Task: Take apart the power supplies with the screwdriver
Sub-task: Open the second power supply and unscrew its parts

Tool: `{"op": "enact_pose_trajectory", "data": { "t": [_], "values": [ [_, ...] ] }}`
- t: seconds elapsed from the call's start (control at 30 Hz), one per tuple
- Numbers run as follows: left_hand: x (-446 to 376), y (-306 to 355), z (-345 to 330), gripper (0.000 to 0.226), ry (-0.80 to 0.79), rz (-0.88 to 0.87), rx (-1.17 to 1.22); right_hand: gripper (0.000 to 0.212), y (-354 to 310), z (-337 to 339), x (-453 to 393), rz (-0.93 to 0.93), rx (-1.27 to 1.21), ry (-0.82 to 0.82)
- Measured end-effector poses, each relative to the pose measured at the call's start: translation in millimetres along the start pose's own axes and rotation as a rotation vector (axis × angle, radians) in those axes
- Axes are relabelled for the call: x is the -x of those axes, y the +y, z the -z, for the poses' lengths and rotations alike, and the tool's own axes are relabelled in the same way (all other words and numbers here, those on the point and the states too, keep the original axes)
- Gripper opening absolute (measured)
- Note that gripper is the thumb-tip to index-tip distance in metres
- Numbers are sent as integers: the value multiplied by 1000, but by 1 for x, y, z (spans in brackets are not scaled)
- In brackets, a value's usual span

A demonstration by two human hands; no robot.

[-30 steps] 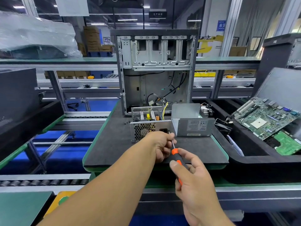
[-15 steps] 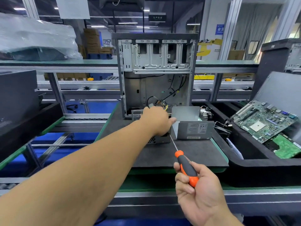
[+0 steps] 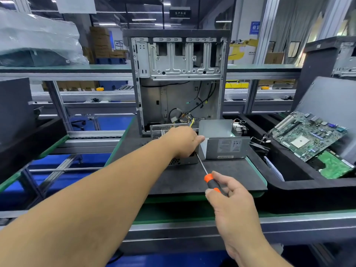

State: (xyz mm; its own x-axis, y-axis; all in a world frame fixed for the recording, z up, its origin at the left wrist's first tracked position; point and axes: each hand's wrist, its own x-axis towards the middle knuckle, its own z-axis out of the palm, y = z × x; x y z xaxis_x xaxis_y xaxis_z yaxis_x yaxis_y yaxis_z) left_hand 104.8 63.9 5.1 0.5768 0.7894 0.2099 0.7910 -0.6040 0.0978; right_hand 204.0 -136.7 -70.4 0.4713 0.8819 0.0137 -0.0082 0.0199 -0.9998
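Gripping the top of the open power supply (image 3: 174, 151) with the left hand (image 3: 184, 140), fingers curled over its near right corner, thumb poking out toward the removed grey cover (image 3: 225, 145) that sits just beside it on the right. Pinching the orange-and-black screwdriver (image 3: 211, 180) in the right hand (image 3: 231, 201), thumb and fingertips round the handle, shaft angled up-left with the tip right at the lower right corner of the supply, under the left hand. Can't tell if the tip is actually seated in a screw, too small.

Sitting on a black foam mat (image 3: 221, 176) over a green-edged workbench (image 3: 173, 218), factory floor all around: aluminium framing, roller conveyor (image 3: 92, 139) off to the left, blue floor below.

Standing right behind the supply, a gutted PC case (image 3: 179, 83) with loose cables hanging at the bottom. Off to the right, a black foam tray (image 3: 289, 189) holding a motherboard (image 3: 308, 135) and a green circuit board (image 3: 335, 166). Dark box (image 3: 15, 112) at far left, plastic-wrapped unit (image 3: 36, 45) up on the shelf.

Compared with half a second back: left hand pretty much where it was on the supply, right hand shifted its hold from a full fist round the handle to a fingertip pinch further up.
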Motion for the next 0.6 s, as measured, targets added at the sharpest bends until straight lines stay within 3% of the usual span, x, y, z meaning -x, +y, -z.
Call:
{"op": "enact_pose_trajectory", "data": {
  "t": [0.07, 0.13, 0.2, 0.27, 0.3, 0.33, 0.37, 0.43, 0.5, 0.6],
  "values": [
    [2, 2, 3, 55, -18, 9, 7, 41, 4, 3, 0, 158, 387, -18],
    [7, 5, 5, 51, 73, 3, -32, 42, 4, 4, 5, 296, 702, -2],
    [18, 7, 1, 37, 391, 31, 99, 45, 5, 4, 10, 378, 765, 5],
    [36, 17, -10, 23, 743, 120, 445, 50, 5, 3, 13, 453, 726, 29],
    [45, 23, -18, 24, 812, 221, 606, 53, 6, 4, 14, 499, 695, 49],
    [53, 29, -26, 31, 783, 349, 787, 54, 7, 4, 13, 556, 659, 72],
    [58, 34, -33, 38, 652, 491, 999, 56, 8, 5, 12, 611, 632, 97],
    [63, 40, -44, 35, 237, 758, 1434, 58, 11, 5, 9, 726, 622, 127],
    [63, 45, -47, 36, -40, 817, 1636, 56, 14, 4, 6, 800, 601, 131],
    [56, 53, -44, 33, -163, 795, 1700, 52, 20, 1, 2, 834, 525, 108]
  ]
}}
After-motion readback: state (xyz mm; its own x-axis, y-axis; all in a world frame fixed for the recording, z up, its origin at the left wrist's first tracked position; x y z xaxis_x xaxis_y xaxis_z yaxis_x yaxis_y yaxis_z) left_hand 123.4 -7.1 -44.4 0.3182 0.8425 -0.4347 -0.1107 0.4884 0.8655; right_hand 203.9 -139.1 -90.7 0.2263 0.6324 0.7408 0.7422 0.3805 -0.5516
